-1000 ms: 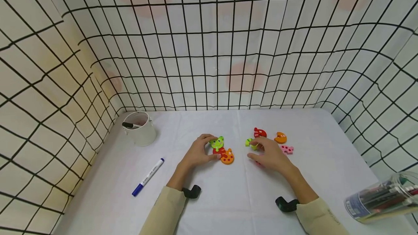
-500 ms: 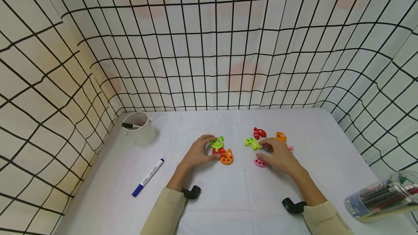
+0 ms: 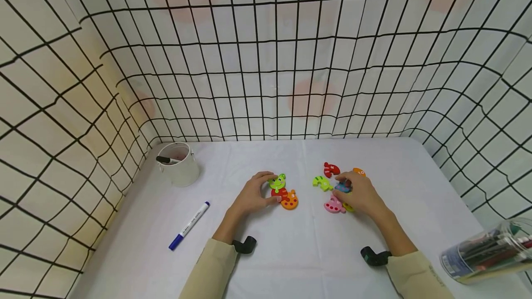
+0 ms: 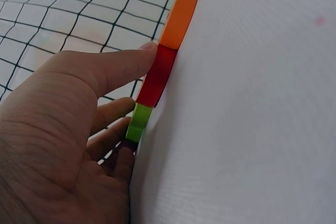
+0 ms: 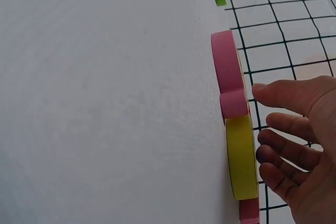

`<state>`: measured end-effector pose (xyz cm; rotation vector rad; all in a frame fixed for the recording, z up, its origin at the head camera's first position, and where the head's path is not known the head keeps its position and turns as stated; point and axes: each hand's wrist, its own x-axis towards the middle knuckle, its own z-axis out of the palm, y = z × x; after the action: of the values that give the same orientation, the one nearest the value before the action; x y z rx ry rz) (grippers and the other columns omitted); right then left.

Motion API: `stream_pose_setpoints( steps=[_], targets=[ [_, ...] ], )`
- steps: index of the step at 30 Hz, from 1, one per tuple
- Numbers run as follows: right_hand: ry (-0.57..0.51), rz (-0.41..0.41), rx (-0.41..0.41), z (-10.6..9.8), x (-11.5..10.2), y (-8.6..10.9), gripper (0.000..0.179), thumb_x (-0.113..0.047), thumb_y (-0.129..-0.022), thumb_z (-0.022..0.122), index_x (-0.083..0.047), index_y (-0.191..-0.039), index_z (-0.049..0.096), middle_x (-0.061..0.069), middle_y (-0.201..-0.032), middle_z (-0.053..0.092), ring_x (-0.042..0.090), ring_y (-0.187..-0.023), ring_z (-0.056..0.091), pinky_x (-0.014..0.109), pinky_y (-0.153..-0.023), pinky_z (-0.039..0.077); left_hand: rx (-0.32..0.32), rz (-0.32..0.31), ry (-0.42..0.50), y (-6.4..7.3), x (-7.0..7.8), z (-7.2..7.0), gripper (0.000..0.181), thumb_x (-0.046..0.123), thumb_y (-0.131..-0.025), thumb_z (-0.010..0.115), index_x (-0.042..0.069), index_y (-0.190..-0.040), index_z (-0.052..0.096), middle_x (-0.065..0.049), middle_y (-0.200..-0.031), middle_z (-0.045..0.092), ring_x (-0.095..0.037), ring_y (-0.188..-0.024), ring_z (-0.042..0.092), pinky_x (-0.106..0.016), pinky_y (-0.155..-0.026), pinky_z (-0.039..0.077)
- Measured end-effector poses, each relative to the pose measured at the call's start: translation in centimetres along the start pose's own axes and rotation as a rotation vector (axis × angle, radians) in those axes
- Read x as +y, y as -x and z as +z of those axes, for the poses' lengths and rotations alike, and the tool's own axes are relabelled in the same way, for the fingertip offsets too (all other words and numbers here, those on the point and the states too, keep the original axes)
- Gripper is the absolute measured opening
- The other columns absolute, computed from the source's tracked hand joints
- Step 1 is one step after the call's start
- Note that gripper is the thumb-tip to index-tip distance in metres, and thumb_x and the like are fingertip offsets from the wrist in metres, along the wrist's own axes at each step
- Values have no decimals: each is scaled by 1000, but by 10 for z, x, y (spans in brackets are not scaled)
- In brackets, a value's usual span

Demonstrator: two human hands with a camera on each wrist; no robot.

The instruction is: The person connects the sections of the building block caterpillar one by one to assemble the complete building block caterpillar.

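Observation:
In the head view, my left hand has thumb and fingers around a short row of flat animal-shaped puzzle pieces. A green frog-face piece joins a red piece, and a spotted orange piece follows. The left wrist view shows the thumb against the red piece and fingertips at the green one. My right hand is over a blue piece, partly hiding it. Beside its thumb are a pink spotted piece and a yellow piece. Right wrist view: the fingers are spread, holding nothing visible.
Near the right hand lie a green striped piece, a red piece and an orange piece. A blue-capped marker, a white pail and a jar of pencils stand or lie farther out.
My right hand has shifted to the right, off the green striped piece, uncovering it and then the pink piece. The pink spotted piece now shows more fully. The left hand holds its place.

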<state>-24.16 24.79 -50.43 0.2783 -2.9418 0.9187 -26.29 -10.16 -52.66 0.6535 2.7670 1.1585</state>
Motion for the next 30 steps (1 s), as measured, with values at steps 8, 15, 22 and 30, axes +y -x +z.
stream_pose_setpoints(
  steps=[8,15,22,30],
  targets=[
    [-27,24,-12,-3,-3,-5,47,-29,-89,80,-6,-128,67,12,-111,65,27,-101,56,38,-82,55,5,15,3,-1,0,0,64,36,-86,81,17,-143,60,-7,-151,53,-31,-142,48,-56,-119,38],
    [-53,-5,-82,-5,-9,0,41,-32,-87,84,-7,-116,70,3,-92,62,19,-86,54,25,-68,47,6,16,-6,-2,0,-1,64,37,-86,81,17,-143,60,-6,-151,53,-31,-142,48,-55,-119,38],
    [-10,1,-144,-3,-18,11,51,-44,-74,92,-12,-107,70,-1,-89,61,18,-87,53,26,-71,47,7,3,-4,-2,0,0,63,35,-86,80,18,-143,60,-7,-154,49,-32,-145,44,-56,-120,37],
    [25,-14,-190,6,-23,16,51,-38,-75,91,-16,-116,70,-3,-102,65,18,-98,57,35,-85,57,0,-2,-15,-1,-2,1,62,36,-88,78,20,-145,59,-5,-156,49,-32,-147,43,-56,-121,36]
  ],
)
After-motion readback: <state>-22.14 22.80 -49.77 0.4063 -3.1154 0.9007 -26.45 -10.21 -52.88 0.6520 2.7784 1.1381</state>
